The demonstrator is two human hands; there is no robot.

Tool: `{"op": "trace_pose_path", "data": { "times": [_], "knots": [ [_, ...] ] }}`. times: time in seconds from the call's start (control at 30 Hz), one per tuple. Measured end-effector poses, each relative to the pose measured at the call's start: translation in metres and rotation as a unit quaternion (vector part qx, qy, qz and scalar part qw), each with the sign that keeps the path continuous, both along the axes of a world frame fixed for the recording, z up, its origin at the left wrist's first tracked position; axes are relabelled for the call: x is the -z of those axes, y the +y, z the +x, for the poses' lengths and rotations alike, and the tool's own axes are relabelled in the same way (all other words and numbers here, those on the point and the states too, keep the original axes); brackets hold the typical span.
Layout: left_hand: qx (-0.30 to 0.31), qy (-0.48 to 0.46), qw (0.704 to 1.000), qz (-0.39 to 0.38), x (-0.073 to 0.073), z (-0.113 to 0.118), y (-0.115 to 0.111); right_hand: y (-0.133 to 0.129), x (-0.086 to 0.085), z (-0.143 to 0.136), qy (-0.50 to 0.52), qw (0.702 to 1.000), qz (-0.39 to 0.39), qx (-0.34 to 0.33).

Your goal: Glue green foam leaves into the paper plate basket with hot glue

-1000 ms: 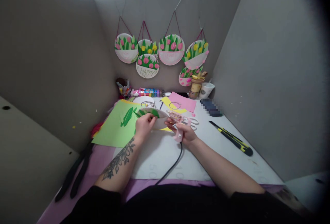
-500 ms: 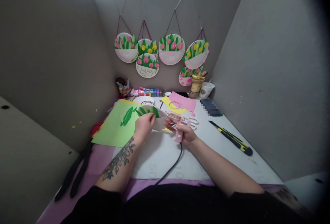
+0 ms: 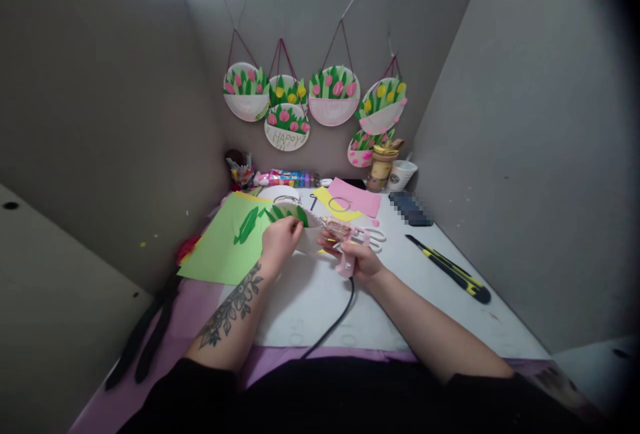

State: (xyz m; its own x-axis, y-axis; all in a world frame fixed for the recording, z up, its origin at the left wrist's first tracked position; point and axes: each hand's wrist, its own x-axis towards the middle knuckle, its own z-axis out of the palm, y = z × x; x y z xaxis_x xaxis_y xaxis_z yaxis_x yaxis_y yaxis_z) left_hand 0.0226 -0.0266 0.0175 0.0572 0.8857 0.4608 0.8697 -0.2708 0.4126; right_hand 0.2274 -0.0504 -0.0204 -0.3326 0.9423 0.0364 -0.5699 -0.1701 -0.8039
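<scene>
A white paper plate basket (image 3: 311,241) with green paper leaves (image 3: 289,210) in its opening is between my hands, above the table. My left hand (image 3: 283,242) is closed at the opening, its fingertips pinched on a green paper leaf; part of the leaf is hidden by the fingers. In my right hand (image 3: 363,259) is a pink hot glue gun (image 3: 345,231), its nozzle pointing up and left toward the plate's right edge. My right fingertips reach close to the plate; whether they touch it I cannot tell.
Light green paper (image 3: 220,247) lies left, with dark green cut leaves (image 3: 246,226). Scissors (image 3: 376,239) lie behind the glue gun, and a utility knife (image 3: 450,269) and phone (image 3: 411,209) at right. The black cord (image 3: 336,324) runs toward me. Finished plate baskets (image 3: 334,111) hang behind.
The view has shifted very slightly. Both hands keep their places, with the glue gun still at the plate's right edge; my left fingertips have barely moved.
</scene>
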Motion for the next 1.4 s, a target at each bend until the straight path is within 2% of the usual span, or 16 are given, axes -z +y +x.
{"op": "trace_pose_path", "data": {
  "times": [0.3,0.6,0.83,1.1,1.17,1.27,1.33,1.4],
  "knots": [
    [0.003,0.022,1.0,0.002,0.0,0.0,0.0,0.002,0.004,0.001,-0.008,1.0,0.014,-0.008],
    [-0.035,-0.002,0.999,0.026,0.002,0.001,0.0,0.002,0.002,0.001,0.038,0.999,0.008,-0.026],
    [-0.051,-0.022,0.995,0.086,0.0,0.002,0.002,0.008,0.006,0.006,0.105,0.991,-0.075,-0.043],
    [-0.046,-0.028,0.998,0.023,0.004,0.009,0.007,0.017,0.011,0.007,0.14,0.972,-0.191,-0.005],
    [-0.047,-0.05,0.997,0.027,0.004,0.006,0.007,0.018,0.01,0.005,0.137,0.969,-0.206,0.023],
    [-0.072,-0.108,0.988,0.087,0.006,-0.003,0.007,0.02,0.009,0.006,0.132,0.968,-0.204,0.059],
    [-0.096,-0.177,0.971,0.126,0.009,-0.007,0.009,0.023,0.009,0.008,0.135,0.968,-0.199,0.075],
    [-0.116,-0.283,0.946,0.109,0.016,-0.007,0.012,0.026,0.009,0.011,0.142,0.967,-0.19,0.092]
  ]
}}
